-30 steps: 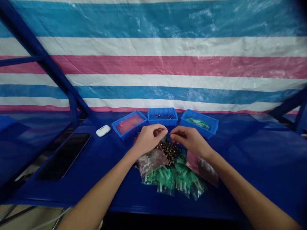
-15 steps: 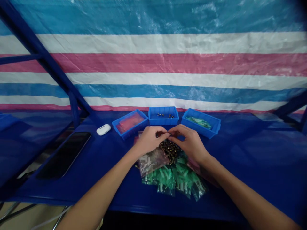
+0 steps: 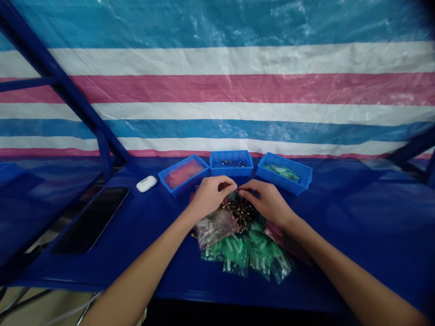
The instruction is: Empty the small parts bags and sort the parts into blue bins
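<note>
My left hand (image 3: 213, 195) and my right hand (image 3: 267, 199) meet almost fingertip to fingertip above a heap of small brass-coloured metal parts (image 3: 243, 215). Both are pinched closed, with thumb against forefinger. Whatever sits between the fingertips is too small to make out. Under my left wrist lies a clear, pinkish plastic bag (image 3: 217, 228). Several small bags with green and clear contents (image 3: 254, 251) spread out in front of the heap. A pink bag (image 3: 275, 233) is partly hidden beneath my right wrist.
Behind my hands stand three blue bins: the left one (image 3: 166, 181) with pink bags, the middle one (image 3: 231, 171) with a few metal parts, the right one (image 3: 287, 184) with green bags. A black phone (image 3: 93, 219) and a white earbud case (image 3: 147, 184) lie left.
My fingertips have drawn slightly apart, with a small gap between the two hands now. The bins and bags stay where they were.
</note>
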`<state>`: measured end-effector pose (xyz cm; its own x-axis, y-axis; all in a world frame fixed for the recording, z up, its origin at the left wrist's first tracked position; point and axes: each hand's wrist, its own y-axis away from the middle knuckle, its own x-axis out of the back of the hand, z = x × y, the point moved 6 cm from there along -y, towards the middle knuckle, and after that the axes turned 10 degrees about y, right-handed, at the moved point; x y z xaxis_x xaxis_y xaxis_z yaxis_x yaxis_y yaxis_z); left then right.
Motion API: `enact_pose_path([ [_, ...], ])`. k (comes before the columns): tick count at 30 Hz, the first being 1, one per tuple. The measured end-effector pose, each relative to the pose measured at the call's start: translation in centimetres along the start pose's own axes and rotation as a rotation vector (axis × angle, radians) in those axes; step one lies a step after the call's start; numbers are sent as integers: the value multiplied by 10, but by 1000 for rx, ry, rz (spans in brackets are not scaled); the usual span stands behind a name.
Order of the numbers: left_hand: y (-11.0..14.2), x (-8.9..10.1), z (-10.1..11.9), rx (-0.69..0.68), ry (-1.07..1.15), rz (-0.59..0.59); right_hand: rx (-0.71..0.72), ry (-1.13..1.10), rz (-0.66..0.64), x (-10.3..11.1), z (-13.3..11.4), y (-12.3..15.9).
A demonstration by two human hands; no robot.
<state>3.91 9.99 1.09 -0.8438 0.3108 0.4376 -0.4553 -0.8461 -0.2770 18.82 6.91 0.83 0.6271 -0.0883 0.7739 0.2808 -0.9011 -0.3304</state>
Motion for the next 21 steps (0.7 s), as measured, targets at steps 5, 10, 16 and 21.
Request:
enact_pose_path([
  [5, 0, 0, -2, 19, 82, 36, -22, -41, 8, 1, -3, 0],
  [10, 0, -3, 0, 19, 120, 48, -129, -179, -28, 0, 2, 0],
  [16, -1, -1, -1, 36, 141, 95, -172, -215, -77, -6, 7, 1],
  [21, 1, -4, 0, 12, 118, 65, -162, -198, -34, -5, 8, 1],
])
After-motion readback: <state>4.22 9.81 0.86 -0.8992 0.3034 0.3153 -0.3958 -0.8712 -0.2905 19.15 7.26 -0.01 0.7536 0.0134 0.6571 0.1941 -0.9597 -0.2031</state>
